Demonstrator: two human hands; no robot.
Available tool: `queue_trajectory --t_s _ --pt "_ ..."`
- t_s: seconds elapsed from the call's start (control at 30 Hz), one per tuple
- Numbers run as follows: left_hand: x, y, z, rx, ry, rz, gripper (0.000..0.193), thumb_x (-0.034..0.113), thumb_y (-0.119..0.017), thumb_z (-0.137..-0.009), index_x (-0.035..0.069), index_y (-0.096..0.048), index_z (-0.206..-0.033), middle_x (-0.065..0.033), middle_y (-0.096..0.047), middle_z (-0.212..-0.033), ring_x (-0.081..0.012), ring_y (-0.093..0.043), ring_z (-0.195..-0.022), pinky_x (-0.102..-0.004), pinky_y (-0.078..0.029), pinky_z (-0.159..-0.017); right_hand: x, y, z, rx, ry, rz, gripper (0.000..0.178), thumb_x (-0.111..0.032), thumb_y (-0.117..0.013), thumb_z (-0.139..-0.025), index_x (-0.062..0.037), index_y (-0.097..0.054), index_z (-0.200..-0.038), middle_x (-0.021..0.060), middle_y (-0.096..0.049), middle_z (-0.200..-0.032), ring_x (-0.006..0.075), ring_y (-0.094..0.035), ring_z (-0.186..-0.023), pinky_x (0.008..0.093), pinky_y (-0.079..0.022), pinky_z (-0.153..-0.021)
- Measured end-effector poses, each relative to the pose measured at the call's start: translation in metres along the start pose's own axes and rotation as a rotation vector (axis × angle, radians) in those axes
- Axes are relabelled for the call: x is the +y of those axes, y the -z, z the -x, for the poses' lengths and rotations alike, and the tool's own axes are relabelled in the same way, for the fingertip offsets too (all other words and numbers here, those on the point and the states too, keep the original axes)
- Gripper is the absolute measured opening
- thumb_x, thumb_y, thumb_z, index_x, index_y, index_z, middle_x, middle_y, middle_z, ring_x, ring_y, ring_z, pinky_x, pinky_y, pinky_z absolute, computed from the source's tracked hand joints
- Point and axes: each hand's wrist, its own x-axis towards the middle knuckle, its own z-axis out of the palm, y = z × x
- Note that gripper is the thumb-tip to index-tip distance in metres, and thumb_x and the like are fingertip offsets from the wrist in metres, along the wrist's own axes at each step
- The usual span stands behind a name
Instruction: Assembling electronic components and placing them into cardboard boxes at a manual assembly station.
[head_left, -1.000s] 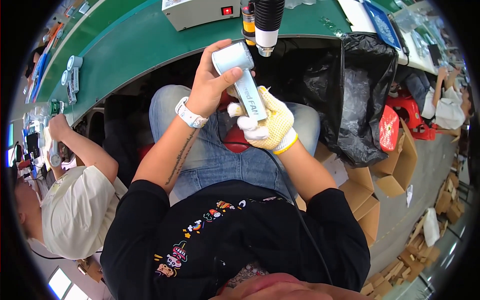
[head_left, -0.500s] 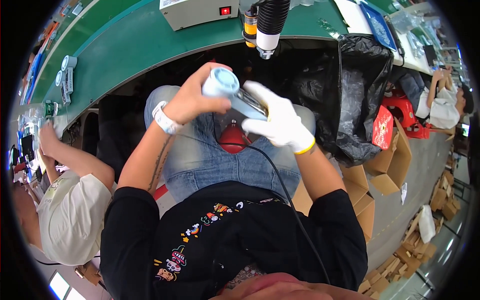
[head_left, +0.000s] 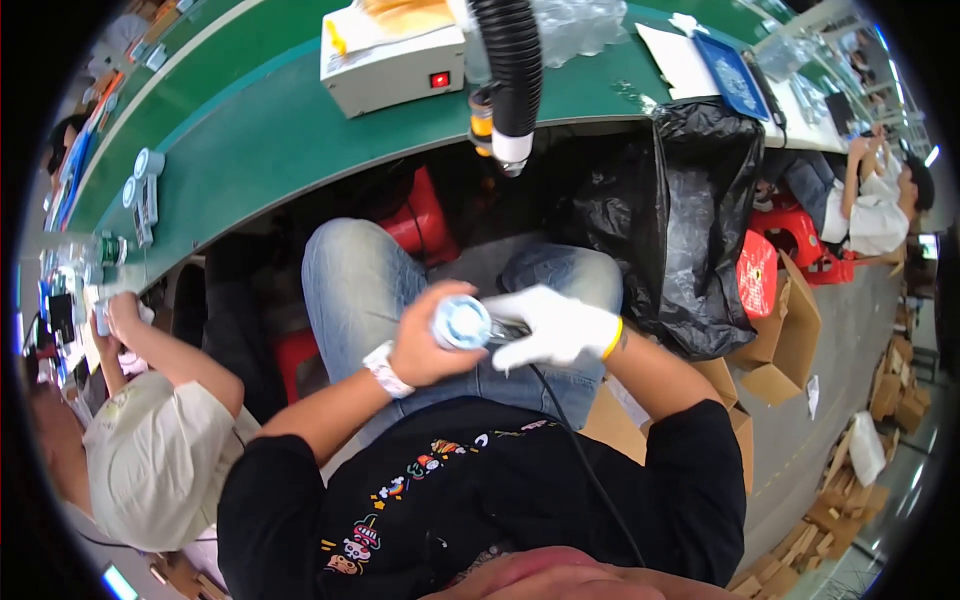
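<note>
A light-blue handheld device (head_left: 462,322) with a round head is between my hands, above my lap. The fingers and thumb of my left hand (head_left: 422,338), which is bare, wrap round its head. Closed at the handle side is my right hand (head_left: 562,328), in a white glove with a yellow cuff edge. A dark, shiny part shows between the gloved fingers and the head; most of the handle is hidden. Beyond my hands, a black corrugated hose (head_left: 512,75) ends in a white and metal nozzle (head_left: 512,158), which neither hand touches.
On the green bench (head_left: 260,150) stands a pale box with a lit red switch (head_left: 395,80). Similar light-blue devices (head_left: 147,185) lie at the left. A co-worker (head_left: 160,430) sits there. Rightward are a black plastic bag (head_left: 700,230), a blue tray (head_left: 733,78) and cardboard boxes (head_left: 785,335).
Both hands have come down and closer to my body with the device. Its round head has turned, and the handle is now mostly hidden. My knees have shifted.
</note>
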Motion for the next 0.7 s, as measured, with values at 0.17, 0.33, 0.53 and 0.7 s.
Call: queue_trajectory --t_s 0.17,0.33,0.53,0.7 --pt "-0.002 0.133 -0.071 0.746 -0.395 0.516 0.063 0.017 -0.075 -0.088 0.008 -0.044 -0.142 -0.0121 -0.063 -0.118 -0.0231 -0.069 -0.095 -0.0353 -0.061 -0.060 0.031 0.111 -0.030 1.067 0.126 -0.163 0.042 -0.023 -0.077 -0.086 -0.0027 -0.067 -0.121 0.0174 -0.067 -0.119 0.0257 -0.067 -0.101 0.0349 -0.055 -0.088" --pt "-0.042 0.259 -0.217 1.071 -0.339 -0.146 0.048 0.019 -0.077 -0.090 0.009 -0.061 -0.134 -0.0131 -0.058 -0.130 -0.0278 -0.064 -0.110 -0.0434 -0.064 -0.082 -0.019 0.214 -0.087 1.241 0.274 1.189 0.038 -0.028 -0.082 -0.079 -0.0133 -0.071 -0.113 0.0170 -0.061 -0.132 0.0387 -0.052 -0.130 0.0510 -0.041 -0.109" --pt "-0.110 0.366 -0.340 0.751 -0.318 -1.280 0.059 0.029 -0.082 -0.076 0.021 -0.067 -0.133 -0.0188 -0.066 -0.130 -0.0354 -0.061 -0.122 -0.0433 -0.048 -0.106 -0.035 0.236 -0.123 1.037 0.230 1.401 0.030 -0.029 -0.081 -0.080 -0.0135 -0.074 -0.105 0.0192 -0.058 -0.138 0.0415 -0.050 -0.132 0.0507 -0.040 -0.110" --pt "-0.093 0.308 -0.335 0.986 -0.115 -1.298 0.070 0.027 -0.081 -0.079 0.020 -0.057 -0.143 -0.0237 -0.056 -0.142 -0.0390 -0.052 -0.133 -0.0454 -0.041 -0.114 -0.013 0.210 -0.082 0.983 0.190 0.959 0.018 -0.020 -0.078 -0.086 -0.0067 -0.073 -0.096 0.0212 -0.061 -0.134 0.0422 -0.057 -0.124 0.0493 -0.044 -0.106"
